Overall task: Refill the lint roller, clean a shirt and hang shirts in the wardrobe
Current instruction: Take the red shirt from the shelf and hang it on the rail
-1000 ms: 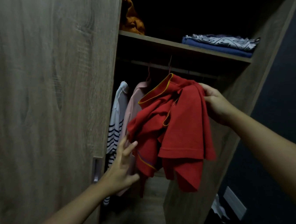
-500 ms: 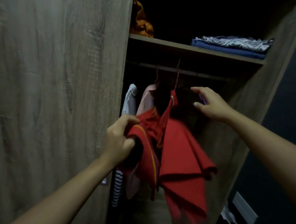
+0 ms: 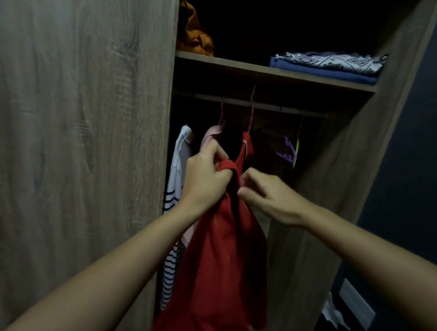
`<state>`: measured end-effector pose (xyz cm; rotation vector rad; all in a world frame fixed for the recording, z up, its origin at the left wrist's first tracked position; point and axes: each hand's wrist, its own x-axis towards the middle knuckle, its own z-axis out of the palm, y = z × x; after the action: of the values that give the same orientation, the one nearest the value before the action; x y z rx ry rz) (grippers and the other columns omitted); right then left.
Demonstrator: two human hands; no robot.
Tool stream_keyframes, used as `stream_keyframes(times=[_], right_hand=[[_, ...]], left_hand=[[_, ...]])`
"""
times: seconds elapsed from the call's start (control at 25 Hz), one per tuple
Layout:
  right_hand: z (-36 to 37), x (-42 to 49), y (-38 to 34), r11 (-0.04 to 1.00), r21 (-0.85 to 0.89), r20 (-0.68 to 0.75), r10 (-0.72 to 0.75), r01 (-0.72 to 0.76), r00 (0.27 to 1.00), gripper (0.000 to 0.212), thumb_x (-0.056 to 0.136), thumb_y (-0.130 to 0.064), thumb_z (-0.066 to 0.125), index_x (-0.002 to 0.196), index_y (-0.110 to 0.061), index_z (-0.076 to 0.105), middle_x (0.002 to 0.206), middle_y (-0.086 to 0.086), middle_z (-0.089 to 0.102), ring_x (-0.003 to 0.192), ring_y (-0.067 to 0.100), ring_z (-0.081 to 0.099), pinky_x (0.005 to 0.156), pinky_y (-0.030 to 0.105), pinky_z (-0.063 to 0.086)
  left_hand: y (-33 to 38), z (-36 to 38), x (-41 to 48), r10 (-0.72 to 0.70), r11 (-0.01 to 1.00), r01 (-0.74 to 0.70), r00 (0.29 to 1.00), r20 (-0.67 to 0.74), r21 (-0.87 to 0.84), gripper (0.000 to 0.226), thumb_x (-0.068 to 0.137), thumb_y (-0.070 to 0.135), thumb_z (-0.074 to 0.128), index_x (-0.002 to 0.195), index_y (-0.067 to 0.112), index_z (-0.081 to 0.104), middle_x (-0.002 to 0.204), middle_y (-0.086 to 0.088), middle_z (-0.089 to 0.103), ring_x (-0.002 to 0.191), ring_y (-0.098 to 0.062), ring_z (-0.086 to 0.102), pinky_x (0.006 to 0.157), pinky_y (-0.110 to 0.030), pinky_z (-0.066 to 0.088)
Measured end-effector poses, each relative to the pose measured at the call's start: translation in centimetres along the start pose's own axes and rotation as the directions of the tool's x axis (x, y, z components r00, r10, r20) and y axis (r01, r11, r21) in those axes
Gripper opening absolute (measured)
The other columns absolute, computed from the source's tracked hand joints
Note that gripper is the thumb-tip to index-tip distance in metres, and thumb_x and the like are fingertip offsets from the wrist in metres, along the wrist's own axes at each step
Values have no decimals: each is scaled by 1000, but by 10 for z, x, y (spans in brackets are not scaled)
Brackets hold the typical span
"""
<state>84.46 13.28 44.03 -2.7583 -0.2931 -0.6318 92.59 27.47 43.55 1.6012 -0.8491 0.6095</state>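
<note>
Dim room, dark wall to the right; the wardrobe (image 3: 345, 178) stands open, its door (image 3: 68, 122) filling the left of the view. Nearest, two bare forearms reach in from below. The left hand (image 3: 205, 180) has its fingers clenched round a bunch of cloth at the shoulder of the red shirt (image 3: 217, 273). The right hand (image 3: 268, 197) sits just beside it, fingers curled and thumb on the fabric, seemingly pinching the other side of the neck.

A second ago the right hand alone held the red shirt up in a bundle, while the left was released and reaching. Half a second ago the left hand had taken hold and the right had let go. Now the garment drops long and straight from a red hanger (image 3: 251, 115) hooked over the rail (image 3: 272, 106); I judge the hanging all but done, with only the shoulders left to settle.

Behind the hands hang a pink shirt (image 3: 211, 137) and a striped shirt (image 3: 181, 161), both to the left. A bare purple hanger (image 3: 287, 152) hangs to the right. Above the rail, the shelf (image 3: 249, 70) carries an orange cloth (image 3: 193, 36) and a folded pile (image 3: 327, 65). No lint roller shows.
</note>
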Motion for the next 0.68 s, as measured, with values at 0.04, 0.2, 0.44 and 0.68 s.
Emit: stream_keyframes(times=[0.04,0.2,0.44,0.68], right_hand=[[7,-1,-3,1000,20,26,-8,8,1000,46,82,-58,49,94,-14,49,86,4,61,78,13,57,71,28,45],[26,-2,5,996,86,51,-30,26,998,30,84,-33,65,100,-13,50,86,-4,59,74,4,59,64,15,46],[43,9,-20,962,272,-159,43,2,986,46,72,-33,76,105,-23,46,99,-10,56,80,6,59,71,19,50],[41,30,-50,731,682,-98,134,-32,986,31,71,-2,65,91,-19,50,75,-13,59,65,-6,53,64,10,43]], left_hand=[[5,-3,7,-7,1000,7,1000,-10,-19,16,71,0,57,75,15,53,59,9,52,54,2,51,53,-9,37],[10,-21,28,-44,998,43,999,-31,-47,12,70,5,61,72,17,59,61,8,57,61,-4,54,58,-17,42],[29,-48,31,-35,999,35,999,-30,-3,17,68,5,60,69,22,59,60,8,59,53,0,52,52,-15,41],[35,-64,35,-25,995,28,999,-30,100,9,68,8,62,75,13,63,59,6,56,50,-1,46,48,-14,36]])
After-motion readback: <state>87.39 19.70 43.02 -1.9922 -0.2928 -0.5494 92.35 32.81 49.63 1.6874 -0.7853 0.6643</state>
